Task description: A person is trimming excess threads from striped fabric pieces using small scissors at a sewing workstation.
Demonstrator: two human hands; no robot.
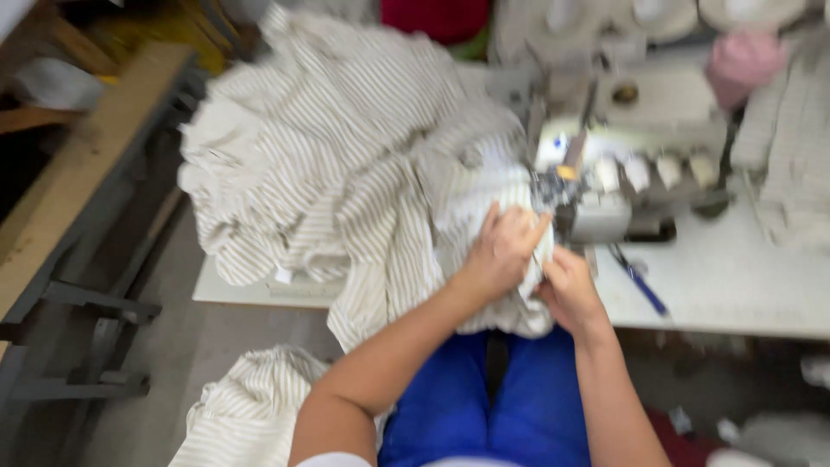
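We judge the feeding step in hand: our left hand (500,252) and right hand (568,290), fingers closed on the striped fabric (346,164) at the sewing machine (605,195) needle, must next align the seam edge.

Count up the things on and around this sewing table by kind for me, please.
Striped fabric heaps: 2, one on the table, one on the floor
Sewing machine: 1
Blue pen-like tool: 1
Pink blurred object: 1
Hands at the fabric: 2, left hand, right hand
Total: 7
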